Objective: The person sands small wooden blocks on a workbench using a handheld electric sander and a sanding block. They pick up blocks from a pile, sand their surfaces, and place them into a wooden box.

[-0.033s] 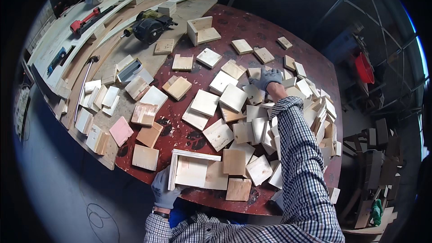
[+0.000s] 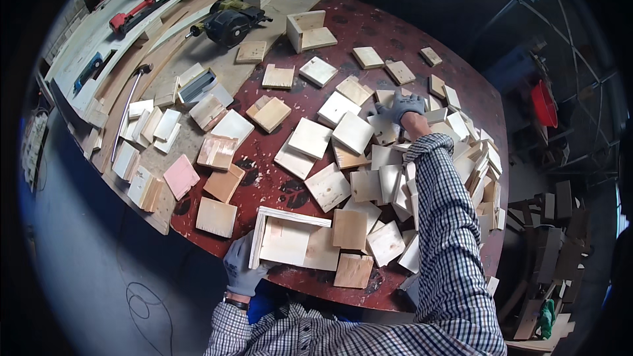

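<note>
My left hand (image 2: 244,265), in a grey work glove, is closed round the left end of a wooden corner piece (image 2: 285,240) at the table's near edge. That piece has boards standing along its left and far sides and a flat board between them; some of my fingers are hidden behind it. Farther off to the right, my gloved right hand (image 2: 403,108) reaches down onto a heap of small wooden boards (image 2: 389,175). Its thumb is spread away from the fingers, over a pale board (image 2: 384,129). Nothing shows lifted in that hand, though its fingertips are partly hidden.
A second wooden corner piece (image 2: 310,33) stands at the far side of the red table (image 2: 260,184). On the plywood to the left lie a dark power tool (image 2: 231,23), a hammer (image 2: 129,109) and a grey box (image 2: 198,86). A red tool (image 2: 132,16) sits beyond them.
The whole scene sits slightly higher and farther right in the picture. Both hands keep their places against the boards.
</note>
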`<action>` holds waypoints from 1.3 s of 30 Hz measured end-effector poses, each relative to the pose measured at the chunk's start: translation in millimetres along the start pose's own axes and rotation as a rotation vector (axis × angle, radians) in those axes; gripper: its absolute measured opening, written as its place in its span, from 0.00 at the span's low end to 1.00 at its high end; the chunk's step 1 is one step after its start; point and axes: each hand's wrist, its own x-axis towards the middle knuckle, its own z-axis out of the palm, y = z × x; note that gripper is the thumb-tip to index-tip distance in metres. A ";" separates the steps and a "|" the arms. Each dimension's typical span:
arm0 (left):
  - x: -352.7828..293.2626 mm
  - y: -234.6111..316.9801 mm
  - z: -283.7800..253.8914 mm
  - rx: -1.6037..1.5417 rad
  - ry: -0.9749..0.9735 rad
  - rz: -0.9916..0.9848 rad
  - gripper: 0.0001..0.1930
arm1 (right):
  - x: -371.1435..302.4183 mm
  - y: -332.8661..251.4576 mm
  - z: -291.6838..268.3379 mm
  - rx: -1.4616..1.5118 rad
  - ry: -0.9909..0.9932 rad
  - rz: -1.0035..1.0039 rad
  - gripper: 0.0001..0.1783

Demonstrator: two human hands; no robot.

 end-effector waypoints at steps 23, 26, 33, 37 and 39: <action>6.1 -2.3 8.5 -0.167 0.096 -0.002 0.38 | -369.9 -13.4 70.9 0.397 0.470 -0.719 0.58; 8.2 0.2 5.0 -0.233 0.120 0.007 0.36 | -387.0 -12.3 89.5 0.362 0.509 -0.610 0.58; 0.4 -11.8 14.8 -0.177 0.129 0.011 0.41 | -429.9 -85.3 81.8 0.452 0.566 -0.571 0.48; 7.3 0.8 8.3 -0.190 0.111 0.040 0.37 | -417.5 -129.2 89.5 0.363 0.551 -0.555 0.43; 5.5 1.5 5.5 -0.170 0.098 0.028 0.35 | -406.4 -134.9 85.8 0.349 0.540 -0.578 0.39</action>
